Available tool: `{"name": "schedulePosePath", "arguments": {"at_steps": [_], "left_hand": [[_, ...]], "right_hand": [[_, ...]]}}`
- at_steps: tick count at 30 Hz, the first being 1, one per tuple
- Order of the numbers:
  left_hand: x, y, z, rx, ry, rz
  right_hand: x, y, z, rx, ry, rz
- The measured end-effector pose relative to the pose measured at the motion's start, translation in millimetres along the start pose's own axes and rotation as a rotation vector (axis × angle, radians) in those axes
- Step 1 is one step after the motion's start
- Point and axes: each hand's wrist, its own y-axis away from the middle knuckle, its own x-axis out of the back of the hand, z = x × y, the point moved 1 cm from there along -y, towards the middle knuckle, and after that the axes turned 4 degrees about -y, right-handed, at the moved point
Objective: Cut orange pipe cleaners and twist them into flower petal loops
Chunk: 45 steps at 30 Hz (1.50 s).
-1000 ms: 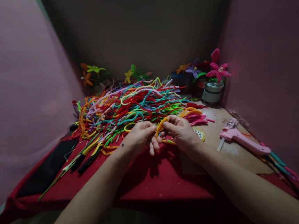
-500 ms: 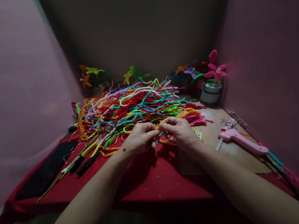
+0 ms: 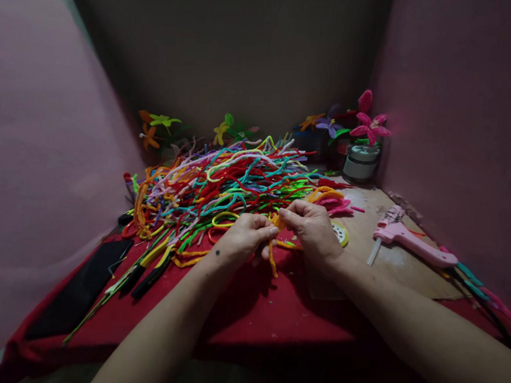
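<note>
Between the fingertips of both hands is an orange pipe cleaner (image 3: 273,263), one end of it hanging down over the red cloth. My left hand (image 3: 254,234) pinches it from the left, thumb on top. From the right, my right hand (image 3: 308,225) grips its upper part between thumb and forefinger. The fingers hide much of the orange piece, so its full shape cannot be made out. Just beyond the hands lies a large heap of many-coloured pipe cleaners (image 3: 234,175).
Pliers with yellow and black handles (image 3: 153,272) and a black phone-like slab (image 3: 79,289) lie at left. On a board (image 3: 403,267) at right rests a pink glue gun (image 3: 412,238), beside a yellow-rimmed disc (image 3: 340,234). A pink fuzzy flower (image 3: 371,128) stands in a grey pot (image 3: 360,163).
Both hands have shifted slightly to the right and the fingers have moved on the orange pipe cleaner. More of its loose end now hangs below the left hand.
</note>
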Motion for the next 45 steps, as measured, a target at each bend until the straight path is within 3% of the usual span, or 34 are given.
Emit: {"name": "schedulePosePath", "arguments": {"at_steps": [4, 10, 15, 25, 30, 38, 42, 45], "left_hand": [[0.9, -1.1, -2.0, -0.019, 0.063, 0.031], [4.6, -3.4, -4.1, -0.095, 0.184, 0.066], [9.0, -6.4, -7.8, -0.109, 0.274, -0.015], [2.5, -1.1, 1.0, -0.135, 0.189, 0.175], [2.4, -0.4, 3.2, -0.121, 0.100, 0.288], [7.4, -1.4, 4.4, -0.197, 0.064, 0.346], [6.6, -0.4, 6.0, -0.181, 0.036, 0.404], [7.6, -0.9, 6.3, -0.187, 0.048, 0.356]], "right_hand": [[-1.7, -4.0, 5.1, -0.136, -0.188, -0.029], [-5.8, 1.1, 6.7, -0.205, -0.366, -0.249], [-4.2, 0.2, 7.3, -0.189, -0.328, -0.163], [-5.8, -0.5, 7.7, -0.240, -0.296, -0.174], [-6.3, 0.8, 9.2, -0.290, -0.358, -0.240], [-7.5, 4.1, -3.3, -0.283, -0.206, -0.180], [-8.2, 6.6, -8.2, -0.316, -0.176, -0.219], [-8.0, 6.6, -7.4, -0.320, -0.194, -0.271]]}}
